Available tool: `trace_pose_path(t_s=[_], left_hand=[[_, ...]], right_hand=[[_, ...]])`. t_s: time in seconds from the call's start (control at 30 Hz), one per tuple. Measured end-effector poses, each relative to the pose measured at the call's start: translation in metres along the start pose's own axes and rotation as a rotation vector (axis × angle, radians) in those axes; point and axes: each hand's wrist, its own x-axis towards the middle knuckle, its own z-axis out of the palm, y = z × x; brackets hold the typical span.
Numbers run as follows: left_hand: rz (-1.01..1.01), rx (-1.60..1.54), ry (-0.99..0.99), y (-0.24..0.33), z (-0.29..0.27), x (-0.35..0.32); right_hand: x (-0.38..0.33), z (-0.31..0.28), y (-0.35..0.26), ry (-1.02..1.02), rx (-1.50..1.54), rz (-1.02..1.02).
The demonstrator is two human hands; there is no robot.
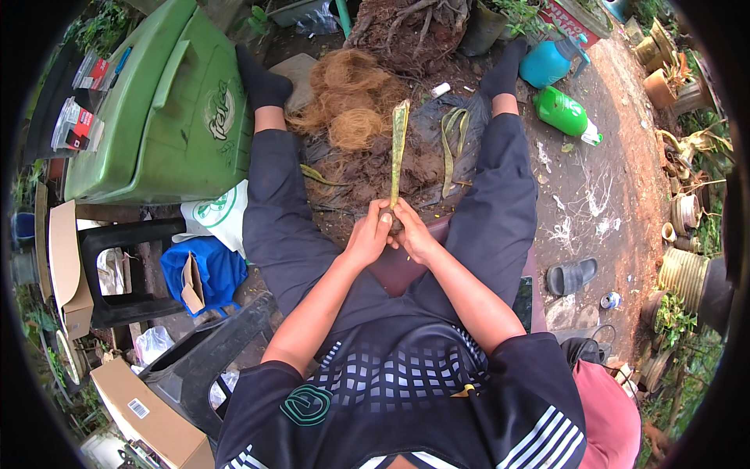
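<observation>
I sit with both legs stretched out, looking down at my hands between my knees. My left hand (367,234) and my right hand (412,233) are closed together around the brown root end of a small plant (398,148), whose long narrow yellow-green leaf points away from me. The root clump itself is mostly hidden by my fingers. Beyond it, a pile of dark soil (375,168) lies on a black plastic sheet (437,117), with a heap of brown coconut fibre (351,98) farther out and loose strap-like leaves (451,148) to the right.
A tipped green wheeled bin (156,109) lies at the left, near a black plastic stool (117,270), blue cloth (207,270) and cardboard boxes (144,410). A green bottle (564,113), a blue jug (547,62), a sandal (570,275) and clay pots (683,270) stand at the right.
</observation>
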Motion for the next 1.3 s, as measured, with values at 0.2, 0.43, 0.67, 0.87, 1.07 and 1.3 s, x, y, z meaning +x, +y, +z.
trace_pose_path(t_s=[0.2,0.43,0.67,0.87,1.07,1.3], left_hand=[[0.042,0.17,-0.049,-0.007,-0.006,0.003],[0.05,0.149,-0.07,-0.004,-0.008,0.0],[0.047,0.078,-0.072,-0.007,-0.004,0.001],[-0.115,0.028,-0.089,-0.012,-0.003,0.003],[0.123,-0.129,0.161,-0.022,0.007,0.013],[0.099,-0.373,0.325,-0.029,0.0,0.014]], right_hand=[[-0.001,-0.003,-0.006,0.051,0.026,0.054],[0.0,-0.012,-0.009,0.041,0.137,0.105],[0.007,-0.015,-0.011,0.021,0.099,0.135],[0.004,-0.012,-0.006,0.015,0.001,0.148],[0.007,-0.009,-0.009,-0.125,0.168,0.005],[0.011,-0.005,-0.009,-0.042,-0.224,-0.055]])
